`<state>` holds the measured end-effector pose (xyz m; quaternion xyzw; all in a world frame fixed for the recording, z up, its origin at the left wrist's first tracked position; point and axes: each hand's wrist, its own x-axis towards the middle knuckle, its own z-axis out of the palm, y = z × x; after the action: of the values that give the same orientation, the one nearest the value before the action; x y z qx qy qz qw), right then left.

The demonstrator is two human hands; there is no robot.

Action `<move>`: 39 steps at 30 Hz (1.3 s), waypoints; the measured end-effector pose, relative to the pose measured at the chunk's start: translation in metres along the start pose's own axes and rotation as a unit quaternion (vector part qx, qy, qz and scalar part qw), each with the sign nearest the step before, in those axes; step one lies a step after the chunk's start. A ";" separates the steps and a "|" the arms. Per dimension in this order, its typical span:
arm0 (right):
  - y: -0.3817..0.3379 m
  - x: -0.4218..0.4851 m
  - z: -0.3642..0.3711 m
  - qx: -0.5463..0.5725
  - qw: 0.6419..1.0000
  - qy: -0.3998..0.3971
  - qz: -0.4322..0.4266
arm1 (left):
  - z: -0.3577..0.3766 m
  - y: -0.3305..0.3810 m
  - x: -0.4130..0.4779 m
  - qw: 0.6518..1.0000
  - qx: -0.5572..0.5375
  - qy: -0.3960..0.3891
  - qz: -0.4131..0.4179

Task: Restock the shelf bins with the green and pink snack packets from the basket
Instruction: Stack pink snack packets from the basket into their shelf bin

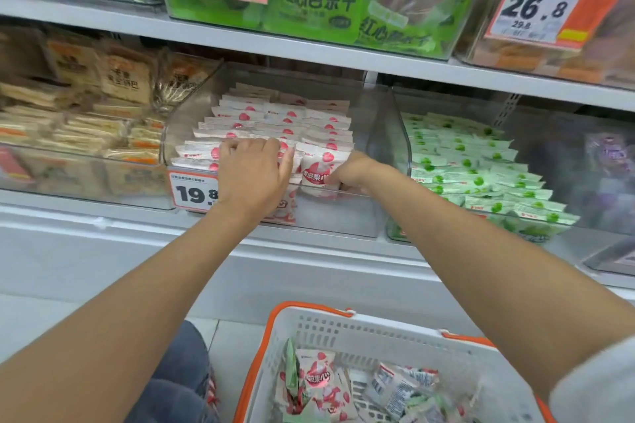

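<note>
A clear shelf bin point(374, 134) holds rows of pink and white snack packets point(285, 120). My left hand point(252, 175) rests on the front rows, fingers curled over the packet tops. My right hand point(350, 173) grips a pink packet point(318, 170) standing upright at the bin's front right. To the right, a second clear bin point(403, 141) is filled with green and white packets point(481, 168). Below, a white basket point(343, 323) with orange trim holds several loose pink and green packets point(319, 378).
A price tag reading 19.8 point(194, 191) is fixed to the pink bin's front. Brown snack packs point(103, 106) fill the bin on the left. The upper shelf point(240, 41) carries green guava packs and price cards. My knee point(182, 378) is beside the basket.
</note>
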<state>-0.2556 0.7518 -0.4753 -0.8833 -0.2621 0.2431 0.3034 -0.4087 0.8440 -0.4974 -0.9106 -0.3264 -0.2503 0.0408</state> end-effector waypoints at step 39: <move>0.094 -0.123 0.022 -0.063 0.948 0.125 -0.285 | -0.011 0.069 -0.109 0.960 -0.179 -0.209 -0.054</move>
<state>-0.3301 0.6216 -0.5197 -0.8126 -0.4774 0.0168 0.3339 -0.4433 0.7249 -0.5341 -0.9160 -0.3265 -0.1103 -0.2055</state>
